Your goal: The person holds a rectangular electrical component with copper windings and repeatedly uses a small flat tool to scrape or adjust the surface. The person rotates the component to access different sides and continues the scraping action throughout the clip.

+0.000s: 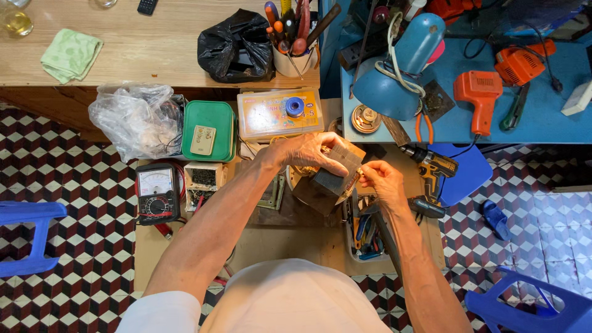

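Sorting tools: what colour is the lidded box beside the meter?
Green box, clearest in the head view.

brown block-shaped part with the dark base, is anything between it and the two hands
Nothing visible. The left hand grips the brown block-shaped part directly from above, and the right hand pinches at its right edge. The yellow cordless drill lies off to the right, clear of both.

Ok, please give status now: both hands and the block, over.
Left hand grips block from above. Right hand pinches at its right edge. Cordless drill close right, not touching.
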